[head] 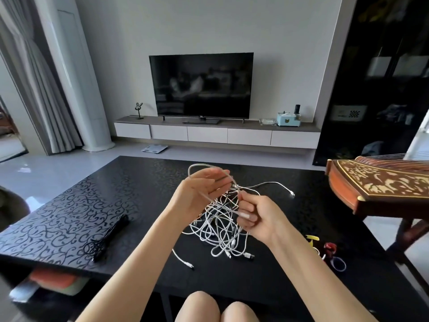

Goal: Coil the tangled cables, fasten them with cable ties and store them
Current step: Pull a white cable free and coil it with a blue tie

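A tangle of white cables [219, 231] lies in the middle of the black patterned table [69, 212]. My left hand [199, 191] is raised above it, palm up, fingers apart, with a loop of white cable draped over the fingers. My right hand [255, 217] is closed around a white cable's plug end, just right of the tangle. One loose white cable end [291, 194] trails to the right. A bundle of black cable ties [109, 235] lies on the table to the left. Coloured tie loops [329, 252] lie at the right.
A wooden zither [380, 184] on a stand juts over the table's right side. Beyond the table are a TV [200, 86] on a low white cabinet and a scale [154, 148] on the floor. My knees [216, 307] are at the table's near edge.
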